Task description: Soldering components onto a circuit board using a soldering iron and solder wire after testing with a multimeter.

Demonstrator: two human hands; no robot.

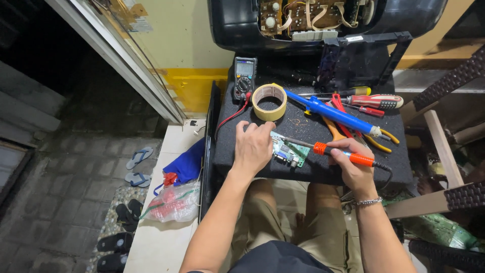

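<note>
Knees and tan shorts fill the bottom edge. Left hand presses on a green board, hiding most of it. Right hand is clamped round an orange iron, its tip at the board between the hands. Beside them, a clear bag holds something red, hard to make out. Above, an opened black casing shows wiring, cut off at the top.

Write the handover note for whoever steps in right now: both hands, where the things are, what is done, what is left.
Left hand: fingers pressing down the green circuit board on the black work surface.
Right hand: gripping the orange soldering iron, tip at the board.
Nearby: tape roll, multimeter, blue desoldering pump, screwdrivers and pliers behind.
Done: board laid out, iron in place.
Left: soldering on the board looks under way; joints too small to judge.
</note>
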